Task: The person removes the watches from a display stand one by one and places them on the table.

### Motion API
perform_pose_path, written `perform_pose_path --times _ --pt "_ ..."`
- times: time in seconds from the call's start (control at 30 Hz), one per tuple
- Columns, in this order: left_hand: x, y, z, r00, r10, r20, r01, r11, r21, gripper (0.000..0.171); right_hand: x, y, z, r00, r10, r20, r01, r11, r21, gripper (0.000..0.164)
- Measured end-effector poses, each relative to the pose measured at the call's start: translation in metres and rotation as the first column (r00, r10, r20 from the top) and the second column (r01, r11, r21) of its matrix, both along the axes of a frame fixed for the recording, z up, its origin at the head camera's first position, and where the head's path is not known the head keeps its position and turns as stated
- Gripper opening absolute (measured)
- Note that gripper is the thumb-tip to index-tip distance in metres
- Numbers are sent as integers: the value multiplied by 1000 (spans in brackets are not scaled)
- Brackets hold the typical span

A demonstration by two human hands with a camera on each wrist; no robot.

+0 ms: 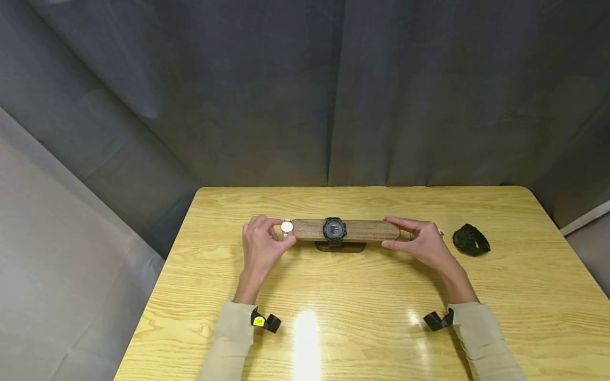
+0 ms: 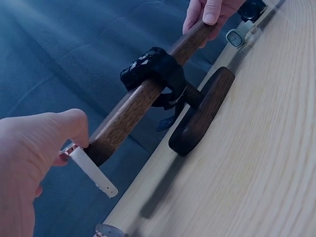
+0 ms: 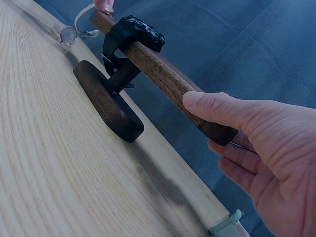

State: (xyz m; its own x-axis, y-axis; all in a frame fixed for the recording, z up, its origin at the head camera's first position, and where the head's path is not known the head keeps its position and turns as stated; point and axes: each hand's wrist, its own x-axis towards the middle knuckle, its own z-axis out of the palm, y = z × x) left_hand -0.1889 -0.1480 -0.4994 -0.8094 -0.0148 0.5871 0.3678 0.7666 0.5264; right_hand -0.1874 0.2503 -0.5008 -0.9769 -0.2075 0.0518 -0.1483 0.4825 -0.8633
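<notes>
My left hand [image 1: 261, 238] pinches a white-strapped wristwatch [image 1: 287, 227] between thumb and fingers at the left end of a dark wooden watch stand [image 1: 367, 230]. In the left wrist view the watch's white strap [image 2: 91, 170] hangs down beside the bar's end. My right hand [image 1: 424, 241] holds the bar's right end, thumb on the near side, fingers behind and below. A chunky black digital watch [image 1: 334, 229] is wrapped round the middle of the bar. Below the bar, the stand's oval base [image 3: 108, 106] stands on the table.
Right of my right hand lies another black watch [image 1: 469, 239]. A pale green square watch [image 2: 235, 38] sits close by, mostly hidden by that hand in the head view. A round watch with a clear strap [image 3: 66, 34] lies near the stand's left end. Dark curtains [image 1: 267, 106] hang behind the wooden table [image 1: 214, 275].
</notes>
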Motion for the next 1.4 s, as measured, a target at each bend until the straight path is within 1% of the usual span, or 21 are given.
perform_pose_path --times 0.3,0.5,0.6,0.77,1.0,1.1,1.27,1.4 --pt "-3 -11 3 1000 19 -11 -19 1000 6 26 -2 1 -4 1000 -7 -10 7 1000 -7 64" --pt "-4 -20 5 1000 -7 15 5 995 96 25 -3 2 -5 1000 -3 -12 3 1000 6 66" --pt "-3 -23 7 999 -11 40 6 993 114 27 -3 2 -5 1000 1 -12 -1 1000 6 66" --pt "-4 -28 7 998 8 70 -15 994 110 27 -3 3 -5 1000 1 -11 -1 1000 4 66" --pt "-6 -35 8 998 26 58 -32 993 114 28 -3 3 -7 1000 -6 -8 6 1000 -2 64" --pt "-6 -38 9 998 28 60 -36 991 132 26 -4 3 -7 1000 -8 -1 8 1000 3 66" --pt "-6 -45 10 995 40 91 -54 985 163 25 -4 3 -6 1000 -5 4 5 1000 9 67" --pt "-7 -51 11 992 60 108 -76 985 156 26 -4 3 -7 1000 -10 -10 10 1000 -15 64"
